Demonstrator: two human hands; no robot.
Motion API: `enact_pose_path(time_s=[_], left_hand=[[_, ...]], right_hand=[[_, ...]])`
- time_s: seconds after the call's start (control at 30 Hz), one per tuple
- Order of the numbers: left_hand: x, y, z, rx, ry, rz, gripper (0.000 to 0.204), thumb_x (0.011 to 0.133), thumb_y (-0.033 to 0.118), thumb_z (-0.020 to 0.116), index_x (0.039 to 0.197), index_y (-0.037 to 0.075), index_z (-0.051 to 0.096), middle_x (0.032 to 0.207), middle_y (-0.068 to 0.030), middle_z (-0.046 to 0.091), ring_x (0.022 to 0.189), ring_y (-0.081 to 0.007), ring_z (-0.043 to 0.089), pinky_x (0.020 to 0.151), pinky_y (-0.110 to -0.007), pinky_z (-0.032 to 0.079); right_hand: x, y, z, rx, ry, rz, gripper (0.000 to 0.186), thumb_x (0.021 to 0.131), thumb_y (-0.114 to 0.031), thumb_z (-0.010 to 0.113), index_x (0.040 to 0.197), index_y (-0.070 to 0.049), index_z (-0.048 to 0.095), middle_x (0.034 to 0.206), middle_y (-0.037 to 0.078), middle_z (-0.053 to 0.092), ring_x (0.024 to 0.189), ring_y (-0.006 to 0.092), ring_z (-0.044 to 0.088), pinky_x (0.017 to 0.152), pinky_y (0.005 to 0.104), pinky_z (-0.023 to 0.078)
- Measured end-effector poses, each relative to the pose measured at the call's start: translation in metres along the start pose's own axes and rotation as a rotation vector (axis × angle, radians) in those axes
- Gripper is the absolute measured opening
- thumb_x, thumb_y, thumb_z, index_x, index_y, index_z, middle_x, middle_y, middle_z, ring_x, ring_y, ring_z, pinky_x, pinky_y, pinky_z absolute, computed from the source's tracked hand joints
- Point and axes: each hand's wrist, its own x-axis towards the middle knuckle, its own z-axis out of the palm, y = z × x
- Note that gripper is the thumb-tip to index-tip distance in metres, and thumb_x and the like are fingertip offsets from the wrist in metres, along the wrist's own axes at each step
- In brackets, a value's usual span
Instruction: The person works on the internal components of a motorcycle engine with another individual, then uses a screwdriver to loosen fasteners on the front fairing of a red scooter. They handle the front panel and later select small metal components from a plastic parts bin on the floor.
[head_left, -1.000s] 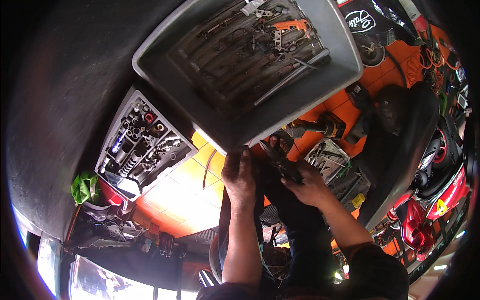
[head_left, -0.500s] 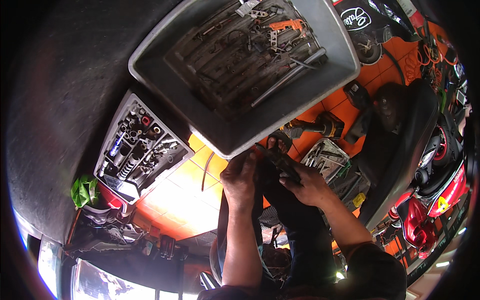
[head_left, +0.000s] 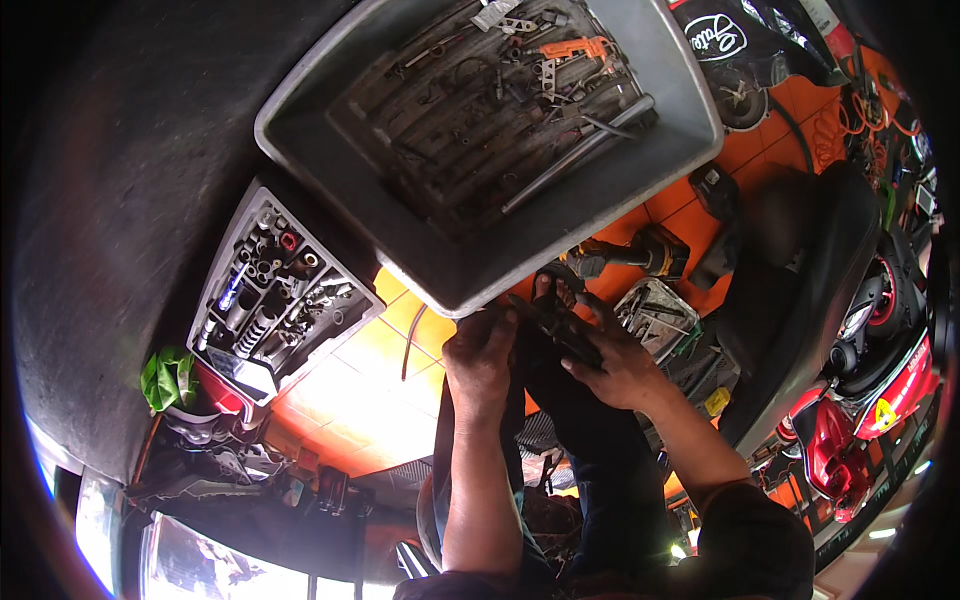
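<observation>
My left hand [head_left: 478,348] is closed, thumb up against the bent fingers, just below the near corner of a large grey tub [head_left: 462,300]. What it pinches, if anything, is lost in shadow. In my right hand [head_left: 622,365] is a dark plier-like tool [head_left: 568,335], its front end pointing toward the left hand. The thumb lies under the tool and the fingers curl over its far side. Against my dark trousers the tool's tip barely shows, so I cannot tell whether it touches anything.
Loose metal parts and an orange tool [head_left: 572,48] lie in the tub. A grey tray of sockets [head_left: 350,318] stands left. Beyond my right hand are a yellow-and-black power tool [head_left: 650,252] and a small parts tray [head_left: 690,322]. A red motorcycle [head_left: 840,450] and black seat [head_left: 800,300] are at right.
My right fingers have shifted on the plier-like tool, the index finger now raised higher, and its front end has dipped slightly. My left hand stays nearly in place.
</observation>
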Motion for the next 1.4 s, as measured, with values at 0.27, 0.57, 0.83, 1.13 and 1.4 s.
enact_pose_path(time_s=[0.27, 0.57, 0.83, 1.13, 1.4], left_hand=[[0.003, -0.006, 0.000, 0.025, -0.025, -0.002, 0.015, 0.088, 0.014, 0.066, 0.092, 0.000, 0.068, 0.060, 0.0019, 0.055, 0.053, -0.0048, 0.047, 0.049, -0.022, 0.036], [0.002, 0.002, 0.001, 0.004, 0.000, 0.009, 0.016, 0.087, 0.011, 0.067, 0.097, -0.002, 0.070, 0.063, 0.0022, 0.057, 0.055, -0.0042, 0.049, 0.050, -0.021, 0.037], [0.009, -0.008, -0.004, 0.063, -0.002, 0.040, 0.025, 0.091, 0.019, 0.064, 0.105, -0.001, 0.068, 0.068, 0.0004, 0.060, 0.056, -0.0047, 0.050, 0.052, -0.021, 0.037], [0.007, 0.007, 0.005, 0.426, 0.012, 0.097, 0.026, 0.092, 0.020, 0.063, 0.097, -0.005, 0.068, 0.078, -0.0116, 0.070, 0.072, -0.0157, 0.062, 0.069, -0.031, 0.048], [0.015, -0.007, -0.003, 0.462, 0.064, 0.380, 0.024, 0.091, 0.018, 0.059, 0.086, -0.005, 0.065, 0.070, -0.0134, 0.063, 0.065, -0.0174, 0.060, 0.061, -0.031, 0.046]], right_hand=[[-0.008, 0.008, -0.003, 0.042, -0.191, 0.103, 0.057, 0.087, -0.024, 0.066, 0.136, -0.005, 0.045, 0.120, 0.024, 0.056, 0.106, 0.0406, 0.059, 0.090, 0.0455, 0.049], [-0.003, 0.003, -0.004, 0.142, -0.183, 0.111, 0.052, 0.087, -0.026, 0.066, 0.132, -0.007, 0.048, 0.114, 0.019, 0.057, 0.103, 0.0374, 0.060, 0.087, 0.0425, 0.050], [0.001, 0.000, -0.006, 0.042, -0.182, 0.086, 0.055, 0.086, -0.025, 0.065, 0.136, -0.010, 0.046, 0.110, 0.020, 0.056, 0.098, 0.0380, 0.062, 0.080, 0.0444, 0.053], [-0.002, -0.001, 0.002, -0.269, -0.063, -0.146, 0.071, 0.073, -0.017, 0.071, 0.140, -0.014, 0.045, 0.094, 0.017, 0.053, 0.084, 0.0329, 0.060, 0.072, 0.0415, 0.053], [0.013, -0.008, 0.003, -0.277, -0.029, -0.154, 0.075, 0.068, -0.014, 0.073, 0.138, -0.018, 0.047, 0.084, 0.013, 0.052, 0.078, 0.0293, 0.059, 0.066, 0.0398, 0.053]])
